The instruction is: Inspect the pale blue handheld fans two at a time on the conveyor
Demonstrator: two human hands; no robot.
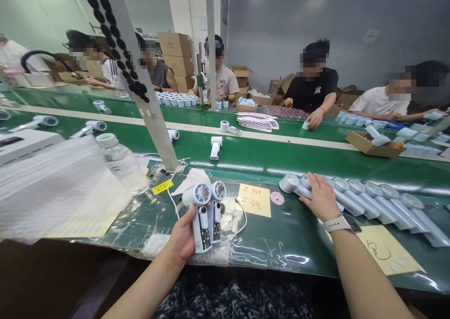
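Note:
My left hand (183, 238) grips two pale blue handheld fans (206, 211) side by side, heads up, with their circuit boards showing. A white cable (242, 223) loops from them over the green table. My right hand (320, 198), with a watch on its wrist, rests palm down on the left end of a row of several like fans (372, 202) lying on the table; its fingers curl over one of them. A yellow handwritten note (255, 200) and a small pink disc (277, 198) lie between my hands.
A clear plastic bottle (121, 162) and a bubble-wrap sheet (52, 188) lie at the left beside a slanted metal post (154, 117). More fans ride the green conveyor (246, 155). Several people sit across it with cardboard boxes (372, 145). Another yellow sheet (386, 251) lies near my right forearm.

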